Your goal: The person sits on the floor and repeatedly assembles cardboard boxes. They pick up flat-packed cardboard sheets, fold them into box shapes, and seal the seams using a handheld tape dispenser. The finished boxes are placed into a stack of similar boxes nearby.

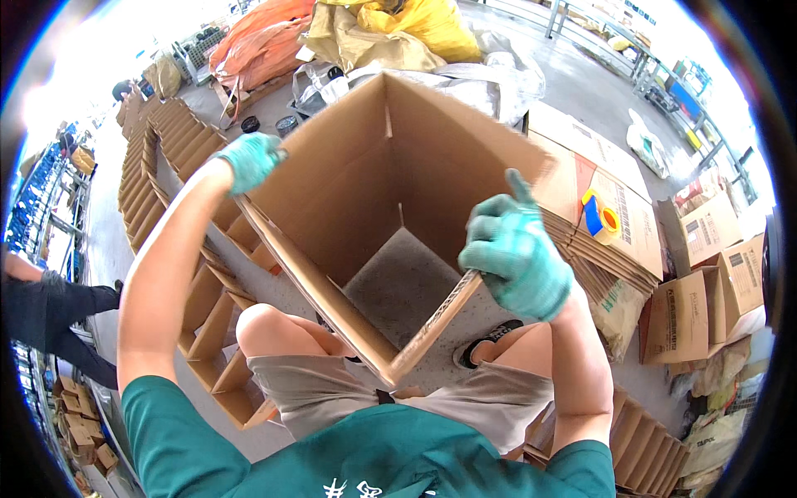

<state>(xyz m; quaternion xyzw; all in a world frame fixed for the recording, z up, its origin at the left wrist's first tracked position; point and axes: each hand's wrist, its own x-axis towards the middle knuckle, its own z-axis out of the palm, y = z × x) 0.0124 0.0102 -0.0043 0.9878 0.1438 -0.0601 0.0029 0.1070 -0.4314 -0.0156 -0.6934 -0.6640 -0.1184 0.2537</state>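
Note:
A large brown cardboard box [332, 199] is held up in front of me, unfolded into a square sleeve. Grey floor shows through its open bottom. My left hand [253, 162], in a green glove, is closed on the box's far left edge, its fingertips partly hidden. On the near right edge, my right hand [516, 257], gloved alike, curls its fingers around the cardboard with one digit pointing up. The box's near corner is close to my lap.
Rows of open cardboard boxes [178, 137] line the left. Flattened cartons [623, 199] are stacked at right, bearing a blue-and-yellow tape dispenser [601, 217]. Orange [261, 41] and yellow sacks [432, 29] lie ahead. Another person's dark-trousered legs [62, 315] appear at left.

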